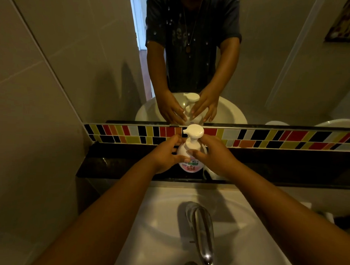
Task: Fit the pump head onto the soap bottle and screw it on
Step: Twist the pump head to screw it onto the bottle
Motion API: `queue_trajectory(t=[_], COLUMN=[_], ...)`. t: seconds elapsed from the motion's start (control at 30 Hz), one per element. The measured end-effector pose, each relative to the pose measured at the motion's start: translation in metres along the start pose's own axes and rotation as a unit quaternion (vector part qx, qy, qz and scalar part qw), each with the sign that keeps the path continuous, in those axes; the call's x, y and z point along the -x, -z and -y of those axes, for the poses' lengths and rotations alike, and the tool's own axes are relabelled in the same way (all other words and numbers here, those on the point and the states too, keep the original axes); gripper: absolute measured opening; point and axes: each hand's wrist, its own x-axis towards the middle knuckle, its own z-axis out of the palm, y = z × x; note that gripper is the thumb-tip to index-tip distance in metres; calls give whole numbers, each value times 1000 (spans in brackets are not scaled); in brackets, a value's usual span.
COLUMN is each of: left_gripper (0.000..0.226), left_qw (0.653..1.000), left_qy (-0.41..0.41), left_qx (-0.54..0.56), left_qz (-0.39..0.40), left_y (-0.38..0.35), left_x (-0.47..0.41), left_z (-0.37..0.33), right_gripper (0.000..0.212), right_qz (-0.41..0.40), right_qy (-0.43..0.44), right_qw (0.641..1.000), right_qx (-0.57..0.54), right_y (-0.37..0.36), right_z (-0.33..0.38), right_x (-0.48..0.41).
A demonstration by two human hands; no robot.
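Note:
A white soap bottle (189, 166) with a pink and green label stands upright on the dark ledge (117, 164) behind the sink. The white pump head (193, 132) sits on top of it, its spout pointing left. My left hand (166, 155) wraps the bottle's left side, thumb across the front. My right hand (214, 155) holds the right side, thumb touching the bottle's shoulder just below the pump collar. The bottle's lower sides are hidden by my fingers.
A white sink (167, 221) with a chrome tap (202, 230) lies below the ledge. A strip of coloured tiles (269, 137) and a mirror (271, 66) rise behind the bottle. Grey wall tiles (32, 107) stand to the left.

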Motion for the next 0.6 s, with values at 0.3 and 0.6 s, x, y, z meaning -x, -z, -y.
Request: queue_trajectory(t=[0.3, 0.6], left_gripper=[51, 48], left_qw=[1000, 1000], left_qy=[-10, -1], left_qx=[-24, -18], left_qz=[-1, 3], left_y=[0, 1], left_x=[1, 0], left_z=[0, -1], right_gripper=[52, 68], right_qz=[-101, -81], right_qy=[-1, -34], right_qw=[995, 996], right_qx=[18, -31], right_y=[-18, -10], right_z=[0, 12], right_x=[35, 9])
